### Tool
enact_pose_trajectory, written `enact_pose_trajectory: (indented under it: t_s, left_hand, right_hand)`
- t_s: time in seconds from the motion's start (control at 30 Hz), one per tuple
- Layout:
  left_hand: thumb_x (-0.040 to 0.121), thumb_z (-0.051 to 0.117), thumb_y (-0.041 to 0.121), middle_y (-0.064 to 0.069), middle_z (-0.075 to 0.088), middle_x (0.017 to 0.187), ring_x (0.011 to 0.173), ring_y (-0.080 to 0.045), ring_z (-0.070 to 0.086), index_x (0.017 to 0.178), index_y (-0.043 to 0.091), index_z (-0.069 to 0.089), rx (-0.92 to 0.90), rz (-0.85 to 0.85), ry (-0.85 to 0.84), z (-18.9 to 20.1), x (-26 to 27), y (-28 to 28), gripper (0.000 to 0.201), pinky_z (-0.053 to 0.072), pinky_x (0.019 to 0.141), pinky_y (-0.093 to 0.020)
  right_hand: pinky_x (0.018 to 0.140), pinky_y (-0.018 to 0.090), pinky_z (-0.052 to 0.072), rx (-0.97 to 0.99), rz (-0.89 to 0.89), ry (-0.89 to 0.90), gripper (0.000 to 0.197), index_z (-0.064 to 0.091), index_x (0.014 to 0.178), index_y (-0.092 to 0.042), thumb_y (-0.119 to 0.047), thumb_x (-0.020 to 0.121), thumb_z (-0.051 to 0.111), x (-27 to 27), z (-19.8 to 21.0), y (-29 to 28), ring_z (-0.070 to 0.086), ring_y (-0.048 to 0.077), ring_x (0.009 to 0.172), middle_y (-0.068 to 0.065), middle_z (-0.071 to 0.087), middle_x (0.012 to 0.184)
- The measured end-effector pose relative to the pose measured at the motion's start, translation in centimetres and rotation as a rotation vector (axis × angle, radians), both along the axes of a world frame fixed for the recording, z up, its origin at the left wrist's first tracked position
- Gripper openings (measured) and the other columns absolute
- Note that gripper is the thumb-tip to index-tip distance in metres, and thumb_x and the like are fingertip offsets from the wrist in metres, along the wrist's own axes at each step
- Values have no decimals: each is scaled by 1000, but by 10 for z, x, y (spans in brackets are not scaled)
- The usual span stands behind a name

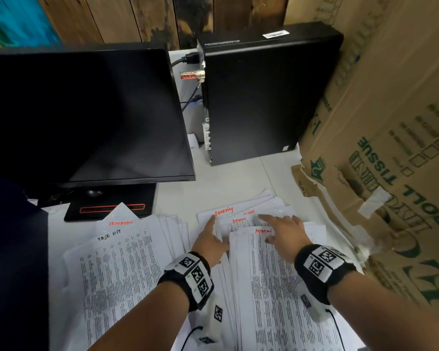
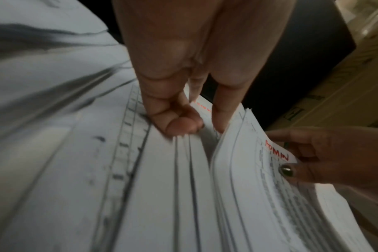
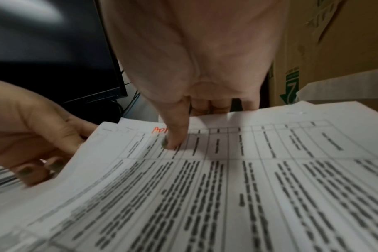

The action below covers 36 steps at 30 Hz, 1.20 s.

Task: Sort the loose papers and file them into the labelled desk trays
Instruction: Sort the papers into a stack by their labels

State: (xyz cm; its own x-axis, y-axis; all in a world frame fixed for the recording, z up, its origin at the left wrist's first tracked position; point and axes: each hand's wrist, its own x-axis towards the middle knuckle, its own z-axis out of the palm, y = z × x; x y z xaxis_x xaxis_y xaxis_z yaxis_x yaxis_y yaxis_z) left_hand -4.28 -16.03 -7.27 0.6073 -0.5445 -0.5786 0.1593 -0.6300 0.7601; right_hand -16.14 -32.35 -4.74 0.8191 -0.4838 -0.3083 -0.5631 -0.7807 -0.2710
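**Q:** Pale worktop (image 1: 228, 178), and what lies on it?

**A:** Loose papers in overlapping piles. One pile (image 1: 122, 269) at the left is headed "Task List"; a stack (image 1: 271, 279) nearer the right is marked "ADMIN" in red.

**Q:** And the hands?

**A:** The left hand (image 1: 209, 243) has its forefinger stretched out and the other fingers curled against the stack's left edge. The right hand (image 1: 283, 230) pinches the stack's far edge, thumb on top.

**Q:** Which step?

**A:** Sorting by heading, probably. Next, lift the squared stack towards a tray. No tray is in view.

**Q:** Obstacles?

**A:** A dark monitor (image 1: 86, 112), a computer tower (image 1: 261, 92) and cardboard boxes (image 1: 390, 160) crowd close.
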Motion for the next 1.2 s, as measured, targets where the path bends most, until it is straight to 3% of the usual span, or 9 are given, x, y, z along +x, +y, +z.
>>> enact_pose_trajectory:
  t_s: [0.17,0.27,0.4,0.53,0.67,0.8,0.9,1.07,1.2]
  left_hand:
    - [78,72,14,2,48,74,60,-7,48,130,27,45,14,-95,-211,-2,15,2,61,44,52,-17]
    - [84,61,7,3,44,88,66,-5,47,109,29,58,-66,5,-374,-4,14,2,34,43,62,-14]
    - [85,57,-4,7,43,89,82,-14,52,85,21,67,-202,5,-362,-9,14,5,28,40,76,-6]
    - [73,75,0,15,42,106,115,-15,40,65,49,67,-262,-38,-359,-14,23,14,51,35,103,-26]
    - [76,73,0,9,44,118,121,-13,41,65,49,68,-214,-155,-216,-4,29,15,50,34,105,-25]
    - [85,53,-9,10,62,102,97,-4,57,86,21,70,-290,30,-58,5,31,12,34,43,82,-10]
    - [88,50,-4,4,67,100,85,-15,59,98,22,65,-197,152,-59,-2,29,11,32,48,70,-20]
    - [84,55,-12,-2,71,92,73,0,62,90,18,72,-270,99,-103,-2,20,11,35,44,65,-7]
    - [77,59,-16,8,72,85,83,-8,65,85,20,75,-318,-55,-43,9,23,15,40,48,78,-12]
  right_hand:
    - [114,34,12,83,7,-30,58,29,144,-35,-13,94,51,11,10,2,38,27,128,9,57,125]
    - [113,33,13,93,34,-27,61,24,146,-37,-16,95,50,17,14,5,39,26,128,9,57,124]
    - [111,34,17,58,102,-28,56,33,142,-36,-20,93,54,19,1,2,44,18,123,-3,56,130]
    - [103,32,25,94,56,-79,52,36,133,-36,-17,89,57,17,-4,-1,51,17,110,-4,61,115]
    - [104,35,26,94,95,-71,56,34,138,-39,-19,91,55,15,-7,-4,48,15,114,-9,58,120]
    - [99,33,26,25,99,-117,34,51,122,-36,-21,91,54,8,-14,-2,49,14,111,-12,60,111]
    - [94,33,26,-62,88,-189,25,57,114,-35,-24,92,54,5,-15,3,50,15,105,-12,61,104]
    - [75,32,22,-187,123,-322,26,66,86,-34,-18,69,78,11,-13,7,54,20,79,-9,58,76]
    - [96,40,24,-266,208,-324,21,66,79,-31,-22,66,80,15,-5,12,51,28,109,0,61,105]
